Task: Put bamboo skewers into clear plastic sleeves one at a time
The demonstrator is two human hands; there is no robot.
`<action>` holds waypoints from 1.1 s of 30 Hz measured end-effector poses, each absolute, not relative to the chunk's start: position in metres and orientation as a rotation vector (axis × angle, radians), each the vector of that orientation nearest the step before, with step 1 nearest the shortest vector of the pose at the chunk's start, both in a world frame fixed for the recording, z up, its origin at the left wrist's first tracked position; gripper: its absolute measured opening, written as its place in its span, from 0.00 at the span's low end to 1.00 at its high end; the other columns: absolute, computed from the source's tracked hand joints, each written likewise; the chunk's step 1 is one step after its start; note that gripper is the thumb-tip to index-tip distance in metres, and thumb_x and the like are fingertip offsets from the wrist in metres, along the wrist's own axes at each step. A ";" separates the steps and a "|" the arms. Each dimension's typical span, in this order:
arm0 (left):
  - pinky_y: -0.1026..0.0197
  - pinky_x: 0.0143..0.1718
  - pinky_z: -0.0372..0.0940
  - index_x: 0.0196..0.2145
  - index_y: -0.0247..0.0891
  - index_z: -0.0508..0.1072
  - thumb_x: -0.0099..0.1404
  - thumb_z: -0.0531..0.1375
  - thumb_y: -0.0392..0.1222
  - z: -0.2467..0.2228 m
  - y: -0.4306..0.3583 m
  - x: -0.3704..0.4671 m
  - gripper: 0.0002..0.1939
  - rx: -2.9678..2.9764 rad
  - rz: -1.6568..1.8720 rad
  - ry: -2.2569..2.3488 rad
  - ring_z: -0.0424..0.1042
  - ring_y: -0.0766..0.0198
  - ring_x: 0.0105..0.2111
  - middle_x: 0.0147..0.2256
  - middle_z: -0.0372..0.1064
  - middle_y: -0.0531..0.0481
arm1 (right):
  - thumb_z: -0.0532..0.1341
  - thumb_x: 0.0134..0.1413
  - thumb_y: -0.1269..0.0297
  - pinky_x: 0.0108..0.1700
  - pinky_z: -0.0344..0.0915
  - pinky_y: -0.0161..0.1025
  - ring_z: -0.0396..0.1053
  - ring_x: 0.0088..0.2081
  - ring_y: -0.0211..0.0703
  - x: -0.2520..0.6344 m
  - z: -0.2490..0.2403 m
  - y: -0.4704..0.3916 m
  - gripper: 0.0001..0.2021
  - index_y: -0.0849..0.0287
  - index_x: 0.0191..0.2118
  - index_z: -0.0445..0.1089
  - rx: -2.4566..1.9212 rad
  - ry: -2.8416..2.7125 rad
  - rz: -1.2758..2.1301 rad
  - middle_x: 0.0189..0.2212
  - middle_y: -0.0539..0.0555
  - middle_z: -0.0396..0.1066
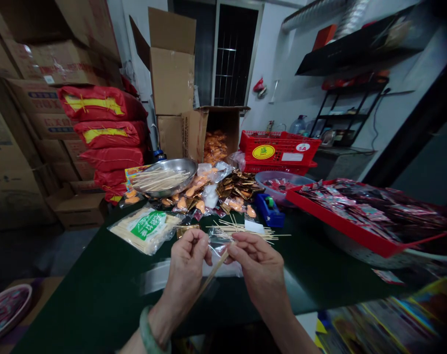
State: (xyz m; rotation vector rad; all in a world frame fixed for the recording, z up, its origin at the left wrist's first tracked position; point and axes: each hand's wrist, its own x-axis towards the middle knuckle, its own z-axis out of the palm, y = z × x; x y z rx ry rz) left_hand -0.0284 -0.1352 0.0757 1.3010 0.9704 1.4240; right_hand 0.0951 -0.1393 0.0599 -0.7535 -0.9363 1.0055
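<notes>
Over a dark-green tabletop [86,295], the right hand [262,265] pinches a slender, pale, wood-coloured strip [216,268] slanting between both hands, which a loose fingertip grip could drop near the scattered thin pale sticks [226,228] beyond; whether the curled left hand [188,255] holds anything, I cannot tell.

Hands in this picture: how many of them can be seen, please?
2. The left hand, with a green bracelet on its wrist, and the right hand beside it, both over the table. None seems hidden.
</notes>
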 end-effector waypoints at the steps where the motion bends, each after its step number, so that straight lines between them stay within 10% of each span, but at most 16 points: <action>1: 0.70 0.21 0.54 0.25 0.36 0.62 0.60 0.54 0.45 0.074 -0.133 -0.027 0.11 1.270 1.413 0.967 0.56 0.73 0.18 0.17 0.58 0.58 | 0.68 0.37 0.68 0.23 0.69 0.32 0.70 0.20 0.36 0.094 0.059 -0.138 0.11 0.59 0.32 0.71 -0.739 -0.946 1.027 0.21 0.50 0.74; 9: 0.70 0.19 0.50 0.26 0.37 0.60 0.60 0.53 0.47 0.077 -0.112 -0.039 0.11 1.300 1.418 1.106 0.52 0.72 0.18 0.18 0.55 0.58 | 0.63 0.44 0.67 0.24 0.70 0.34 0.73 0.26 0.40 0.102 0.049 -0.126 0.08 0.56 0.34 0.70 -0.784 -1.128 0.922 0.26 0.51 0.74; 19: 0.65 0.28 0.56 0.28 0.35 0.66 0.60 0.49 0.40 0.132 0.070 -0.148 0.08 2.449 1.343 1.766 0.62 0.65 0.26 0.24 0.63 0.51 | 0.46 0.55 0.68 0.36 0.66 0.38 0.70 0.40 0.45 0.202 -0.025 -0.048 0.15 0.58 0.39 0.70 -1.754 -1.913 -0.068 0.40 0.58 0.70; 33: 0.49 0.44 0.56 0.45 0.24 0.62 0.66 0.48 0.41 0.127 0.192 -0.080 0.17 2.650 0.962 2.091 0.57 0.48 0.46 0.43 0.59 0.37 | 0.61 0.39 0.44 0.33 0.61 0.41 0.69 0.38 0.53 0.170 -0.006 -0.003 0.30 0.62 0.45 0.64 -2.274 -2.054 0.149 0.43 0.62 0.67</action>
